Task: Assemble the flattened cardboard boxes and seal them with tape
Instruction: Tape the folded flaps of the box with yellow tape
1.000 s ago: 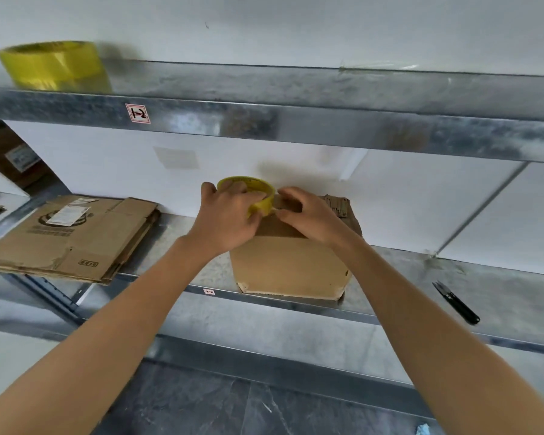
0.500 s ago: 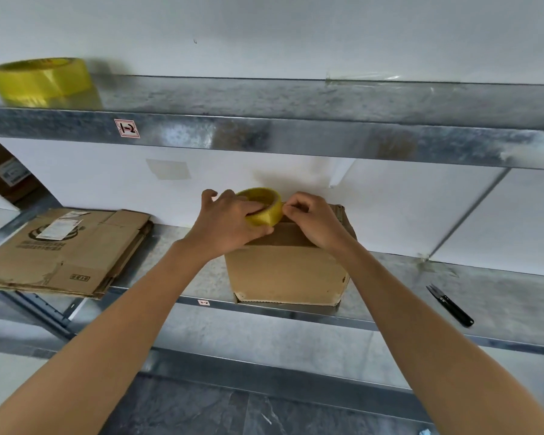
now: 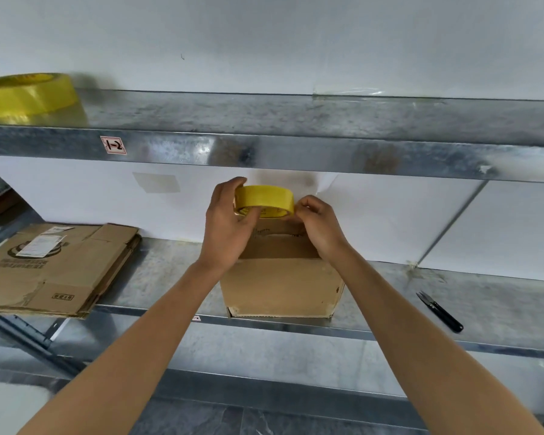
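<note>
Shelf: grey galvanised metal shelf [image 3: 157,271] running below both hands and carrying the cardboard.
Flat stack: brown flattened cardboard boxes [image 3: 54,271], lying well to the left of the left hand, not yet assembled.
Box: small brown assembled cardboard box [image 3: 283,287], upright on the shelf directly under both hands. It looks light and fairly stiff, but its worn corners would dent under a hard squeeze, so steady it by the flat top flaps.
Spare roll: wide yellow plastic tape roll [image 3: 25,94] on the upper shelf, far up and left of the left hand.
Left hand: left hand [image 3: 226,227] curled round the left side of the narrow roll, just above the box top.
Right hand: right hand [image 3: 318,224] pinching at the roll's right edge, likely picking for the free end.
Tape: narrow yellow tape roll [image 3: 266,199] held between the hands. It is light, rigid and smooth-sided. Grip the rim and keep the core free to turn.
Snips: black thread snips [image 3: 440,312] lying below and right of the right hand.
</note>
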